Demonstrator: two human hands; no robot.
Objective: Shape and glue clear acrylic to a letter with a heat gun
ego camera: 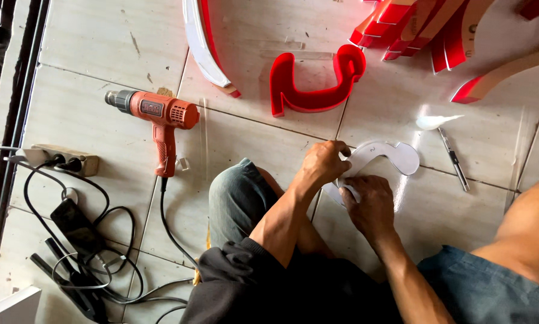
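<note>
A flat white cut-out shape (380, 157) lies on the tiled floor (101, 138). The left hand (324, 162) pinches its near edge; the right hand (370, 204), fingers curled, presses its lower end. Beyond the cut-out stands a red channel letter (314, 81); right of it lies a craft knife (454, 161); far left, an orange heat gun (158, 117).

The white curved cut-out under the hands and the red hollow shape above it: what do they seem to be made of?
White cut-out: probably thin acrylic or plastic sheet; flat, smooth, clean-cut edge. Red shape: likely glossy plastic strip bent into walls; shiny, uniform red.
</note>
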